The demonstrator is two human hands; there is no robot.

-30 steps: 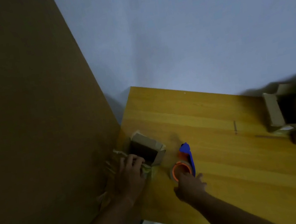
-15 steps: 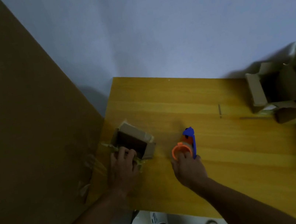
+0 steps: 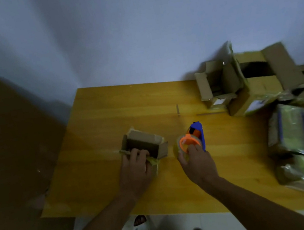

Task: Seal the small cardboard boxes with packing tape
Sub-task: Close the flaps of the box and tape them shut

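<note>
My left hand (image 3: 135,169) grips the near wall of the open box (image 3: 144,146) toward the desk's (image 3: 107,112) left edge. My right hand (image 3: 196,160) curls round the tape gun (image 3: 192,140) just beside it.

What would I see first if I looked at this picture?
The bright orange and blue tape dispenser in the middle of the yellow wooden table, gripped by the right hand. Just left of it, the left hand holds a small open cardboard box.
</note>
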